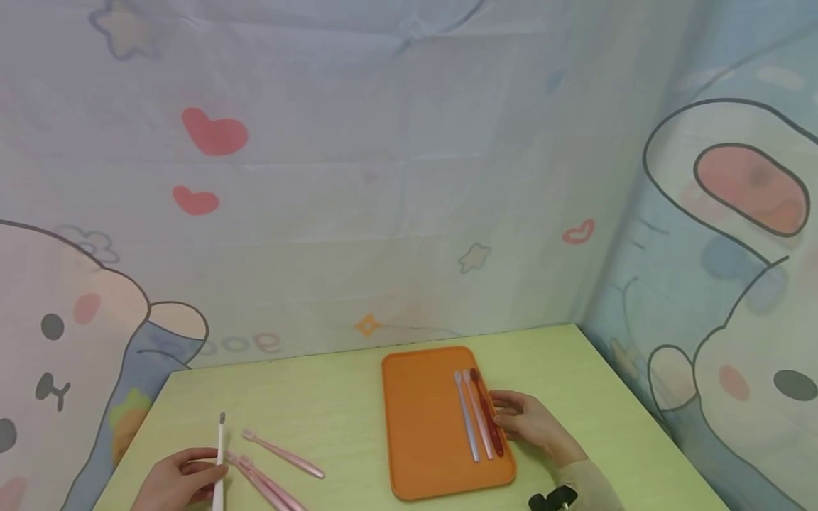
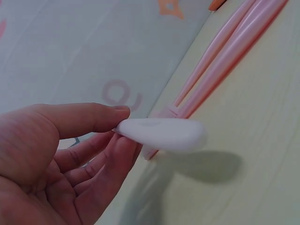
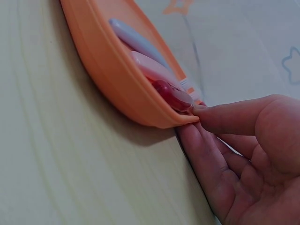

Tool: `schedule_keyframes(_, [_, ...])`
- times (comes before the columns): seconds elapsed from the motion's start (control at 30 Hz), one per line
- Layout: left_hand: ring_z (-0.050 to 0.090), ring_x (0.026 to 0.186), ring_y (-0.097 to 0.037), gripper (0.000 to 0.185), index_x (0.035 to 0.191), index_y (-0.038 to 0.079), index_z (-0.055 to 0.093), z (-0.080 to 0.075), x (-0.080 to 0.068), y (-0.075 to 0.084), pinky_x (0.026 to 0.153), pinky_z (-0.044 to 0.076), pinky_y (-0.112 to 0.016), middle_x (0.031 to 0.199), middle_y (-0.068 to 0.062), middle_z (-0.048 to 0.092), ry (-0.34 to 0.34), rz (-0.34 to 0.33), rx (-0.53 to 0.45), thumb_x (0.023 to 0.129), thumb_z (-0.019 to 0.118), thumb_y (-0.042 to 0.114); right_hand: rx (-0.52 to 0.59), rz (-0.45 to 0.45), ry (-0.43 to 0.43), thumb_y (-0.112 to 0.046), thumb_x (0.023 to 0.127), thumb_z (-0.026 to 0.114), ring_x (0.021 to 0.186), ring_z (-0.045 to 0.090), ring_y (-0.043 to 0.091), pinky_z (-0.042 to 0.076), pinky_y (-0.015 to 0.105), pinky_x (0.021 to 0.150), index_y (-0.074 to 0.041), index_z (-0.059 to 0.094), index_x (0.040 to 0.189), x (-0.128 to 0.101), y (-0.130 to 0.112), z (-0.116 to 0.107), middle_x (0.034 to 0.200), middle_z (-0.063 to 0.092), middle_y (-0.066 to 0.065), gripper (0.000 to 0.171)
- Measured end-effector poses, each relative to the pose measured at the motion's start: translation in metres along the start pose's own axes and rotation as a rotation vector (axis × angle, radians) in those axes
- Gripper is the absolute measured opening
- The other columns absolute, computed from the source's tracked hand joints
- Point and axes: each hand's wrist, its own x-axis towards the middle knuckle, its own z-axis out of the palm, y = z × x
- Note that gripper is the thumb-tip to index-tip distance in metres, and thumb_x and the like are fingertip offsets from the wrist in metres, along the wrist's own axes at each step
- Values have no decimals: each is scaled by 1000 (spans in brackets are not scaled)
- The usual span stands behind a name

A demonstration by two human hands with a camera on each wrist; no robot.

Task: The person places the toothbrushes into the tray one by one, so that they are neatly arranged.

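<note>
In the head view my left hand (image 1: 179, 479) pinches a white toothbrush (image 1: 220, 454), its dark-tipped head pointing away from me. The left wrist view shows the handle's rounded end (image 2: 164, 133) sticking out past thumb and fingers, above the table. My right hand (image 1: 533, 422) grips the right rim of an orange tray (image 1: 422, 426), thumb on top and fingers beneath, as the right wrist view shows. Inside the tray, along its right side, lie a bluish toothbrush (image 1: 467, 419), a pale pink toothbrush (image 1: 479, 419) and a dark red toothbrush (image 1: 489, 419), side by side.
Several pink toothbrushes lie on the light green table (image 1: 345, 397) just right of my left hand; one pink toothbrush (image 1: 284, 454) lies apart from the others (image 1: 268, 486). A patterned cloth (image 1: 383, 177) hangs behind the table and along its right side.
</note>
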Motion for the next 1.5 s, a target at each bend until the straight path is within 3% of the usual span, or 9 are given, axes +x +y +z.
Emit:
schedule_keyframes(0.5, [75,84,-24,50,139,-14,58,34,-5,25,74,66,-39,97,-8,75,-83,122,-73,99,77,9,10,-9,-3,-2,100,69,115,69,28,64,39,81,10,50,152,4,-3,2,147,57,32,56])
schedule_keyframes(0.93, [74,82,-22,50,137,-12,61,81,-10,53,74,66,-36,98,-11,72,-102,222,-132,94,81,3,-2,1,-1,-3,100,70,113,70,26,64,37,80,10,50,151,3,-1,2,145,59,31,57])
schedule_keyframes(1.23, [73,80,-21,49,136,-14,59,114,-10,72,73,65,-33,98,-12,71,-209,287,-179,94,79,1,13,-13,-10,-3,100,70,111,70,24,63,37,78,10,50,151,1,1,1,146,58,32,57])
schedule_keyframes(1.5, [72,82,-22,48,135,-14,59,138,-9,85,75,65,-34,98,-12,71,-252,325,-214,94,80,1,5,-17,-9,-3,100,70,113,69,26,63,37,79,11,49,152,-1,-1,1,146,57,33,57])
